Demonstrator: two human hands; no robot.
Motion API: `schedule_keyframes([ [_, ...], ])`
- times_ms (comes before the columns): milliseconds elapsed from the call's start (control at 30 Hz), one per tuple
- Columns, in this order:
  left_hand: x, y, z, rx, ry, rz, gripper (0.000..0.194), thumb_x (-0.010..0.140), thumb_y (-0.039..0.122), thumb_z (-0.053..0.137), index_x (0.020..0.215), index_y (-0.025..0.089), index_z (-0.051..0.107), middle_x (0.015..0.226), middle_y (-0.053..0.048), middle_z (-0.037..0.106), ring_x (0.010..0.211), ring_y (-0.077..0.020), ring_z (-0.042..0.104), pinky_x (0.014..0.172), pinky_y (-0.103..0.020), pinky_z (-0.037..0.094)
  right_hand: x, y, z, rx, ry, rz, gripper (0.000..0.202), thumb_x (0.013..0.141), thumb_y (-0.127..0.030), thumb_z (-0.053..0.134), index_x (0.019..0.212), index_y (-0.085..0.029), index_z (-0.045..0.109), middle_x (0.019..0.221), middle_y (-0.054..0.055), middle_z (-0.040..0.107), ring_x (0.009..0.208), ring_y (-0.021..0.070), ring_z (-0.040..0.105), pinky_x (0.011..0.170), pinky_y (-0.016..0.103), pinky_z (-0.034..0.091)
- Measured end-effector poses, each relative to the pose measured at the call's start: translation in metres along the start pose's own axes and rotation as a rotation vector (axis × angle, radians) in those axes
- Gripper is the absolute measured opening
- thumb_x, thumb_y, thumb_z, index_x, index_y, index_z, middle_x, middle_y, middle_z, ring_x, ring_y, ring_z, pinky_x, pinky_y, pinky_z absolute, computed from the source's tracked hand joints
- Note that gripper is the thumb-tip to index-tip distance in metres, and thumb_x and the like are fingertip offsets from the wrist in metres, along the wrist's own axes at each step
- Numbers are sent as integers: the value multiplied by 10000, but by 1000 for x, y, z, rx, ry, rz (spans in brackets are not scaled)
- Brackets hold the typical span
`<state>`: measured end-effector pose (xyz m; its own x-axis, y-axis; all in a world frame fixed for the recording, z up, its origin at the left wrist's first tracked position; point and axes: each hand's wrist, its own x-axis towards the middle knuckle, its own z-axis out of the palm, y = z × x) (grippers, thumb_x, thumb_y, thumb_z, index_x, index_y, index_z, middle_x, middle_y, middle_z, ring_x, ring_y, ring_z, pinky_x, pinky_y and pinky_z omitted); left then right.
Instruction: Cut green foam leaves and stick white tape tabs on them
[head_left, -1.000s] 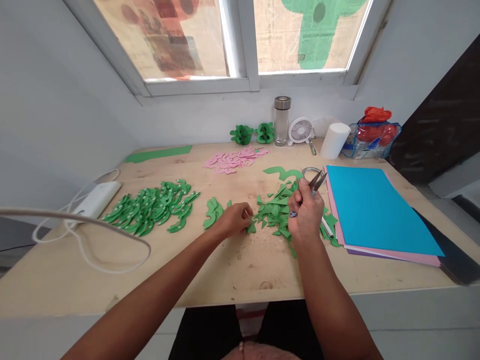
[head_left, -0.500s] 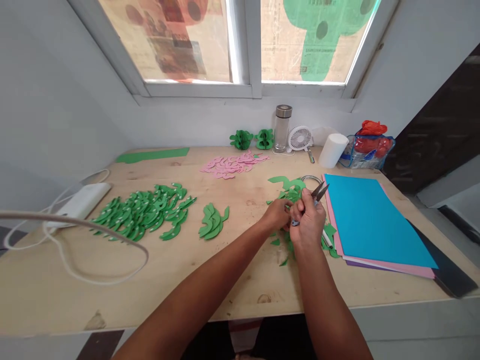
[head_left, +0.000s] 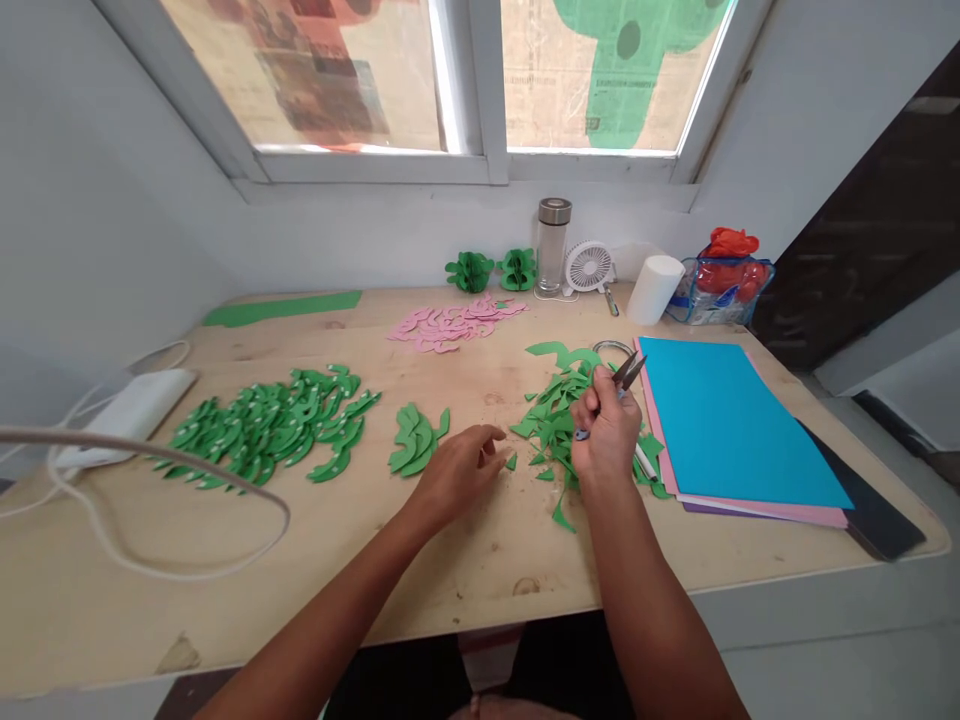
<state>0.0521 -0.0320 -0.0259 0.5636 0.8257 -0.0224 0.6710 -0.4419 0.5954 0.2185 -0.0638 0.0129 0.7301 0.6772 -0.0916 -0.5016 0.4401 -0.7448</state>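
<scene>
My left hand [head_left: 466, 468] is over the table with thumb and fingers apart and nothing seen between them. It is just right of a small pile of plain green paper shapes [head_left: 412, 440]. A tiny green scrap [head_left: 511, 462] lies by its fingertips. In my right hand [head_left: 609, 425] are scissors [head_left: 628, 372], blades pointing up and slightly apart. Green paper scraps [head_left: 551, 410] lie beside and under that hand. Farther left is a large heap of green shapes with white dots [head_left: 262, 425].
Pink paper cutouts [head_left: 454, 322] lie mid-table, with two green paper figures, a glass bottle [head_left: 553, 250], a small fan [head_left: 589, 268] and a white roll [head_left: 655, 290] behind. Blue sheets [head_left: 731, 420] lie right. A white cable [head_left: 172, 575] loops over the left side.
My left hand has moved left, away from my right hand and the scraps, and its fingers have parted. My right hand still has the scissors. The camera view has shifted slightly.
</scene>
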Motion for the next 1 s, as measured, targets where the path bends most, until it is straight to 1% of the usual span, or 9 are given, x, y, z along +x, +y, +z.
schedule_keyframes([
  [67, -4, 0, 1, 108, -63, 13, 233, 756, 206, 524, 976, 195, 600, 841, -27, 643, 747, -172, 601, 638, -260, 424, 0, 2, 0, -6, 3, -1, 269, 659, -311, 723, 692, -187, 486, 417, -131, 384, 331, 16, 250, 339, 176, 186],
  [133, -5, 4, 4, 193, -96, 14, 205, 746, 181, 512, 931, 201, 597, 855, -28, 636, 768, -174, 597, 617, -255, 395, 0, 4, -1, -16, 7, -4, 270, 657, -312, 722, 693, -188, 484, 418, -131, 383, 334, 16, 249, 337, 174, 180],
  [267, 0, 14, 9, 278, -111, 9, 168, 738, 118, 455, 811, 209, 575, 847, -19, 631, 767, -162, 585, 604, -257, 358, 1, 7, -1, -41, 23, -12, 296, 648, -337, 725, 680, -191, 469, 421, -129, 383, 336, 16, 246, 332, 172, 169],
  [400, 2, 19, 11, 302, -104, 5, 146, 741, 112, 452, 746, 207, 562, 819, -22, 629, 766, -167, 581, 610, -263, 350, 4, 9, -2, -50, 41, -17, 309, 630, -356, 732, 682, -193, 474, 418, -132, 374, 336, 16, 242, 328, 170, 166],
  [533, 1, 20, 14, 341, -76, -10, 149, 794, 137, 436, 785, 204, 569, 841, -37, 639, 805, -182, 590, 641, -273, 358, 6, 12, -4, -48, 46, -19, 293, 632, -347, 727, 674, -186, 486, 424, -129, 381, 340, 14, 244, 328, 165, 169],
  [667, 1, 22, 19, 375, -43, -38, 180, 843, 163, 405, 893, 198, 574, 920, -60, 655, 868, -203, 599, 668, -286, 365, 8, 14, -5, -55, 61, -27, 289, 630, -354, 721, 678, -189, 488, 417, -132, 378, 332, 17, 243, 323, 169, 165],
  [800, 3, 26, 23, 396, -27, -69, 202, 851, 166, 395, 871, 192, 594, 927, -75, 665, 886, -216, 608, 682, -295, 370, 10, 14, -5, -64, 71, -45, 309, 626, -368, 723, 674, -193, 473, 416, -134, 372, 330, 20, 248, 320, 172, 162],
  [900, 7, 32, 27, 393, 2, -95, 214, 859, 188, 392, 880, 193, 605, 952, -78, 675, 897, -221, 614, 681, -299, 374, 12, 12, -6, -62, 80, -53, 314, 629, -376, 721, 682, -195, 470, 418, -136, 367, 325, 20, 253, 320, 173, 165],
  [1000, 12, 44, 35, 375, 24, -115, 216, 858, 211, 403, 898, 202, 616, 941, -70, 686, 885, -223, 625, 669, -298, 380, 13, 8, -6, -55, 78, -57, 311, 634, -376, 717, 678, -192, 470, 419, -136, 369, 320, 19, 248, 316, 174, 162],
])
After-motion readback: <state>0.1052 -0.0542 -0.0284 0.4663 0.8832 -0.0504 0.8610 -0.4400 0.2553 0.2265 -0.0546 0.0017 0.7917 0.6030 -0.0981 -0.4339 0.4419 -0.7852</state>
